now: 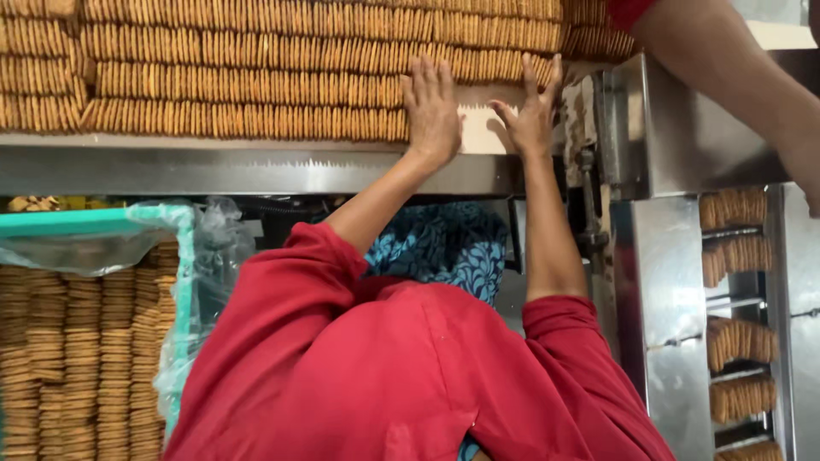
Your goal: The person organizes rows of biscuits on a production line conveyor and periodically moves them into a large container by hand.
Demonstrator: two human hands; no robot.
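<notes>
Soft, even indoor light fell from above, leaving pale glare on the steel ledge (pixel 213 166), a small shadow beside the right hand (pixel 531 115), darkness beneath the ledge, slight blur on the fingers, and mild wide-angle bending toward the edges.

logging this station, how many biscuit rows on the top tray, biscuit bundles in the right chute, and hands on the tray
biscuit rows on the top tray: 5
biscuit bundles in the right chute: 6, the lowest cut off by the frame
hands on the tray: 2, left hand and right hand
total: 13
</notes>
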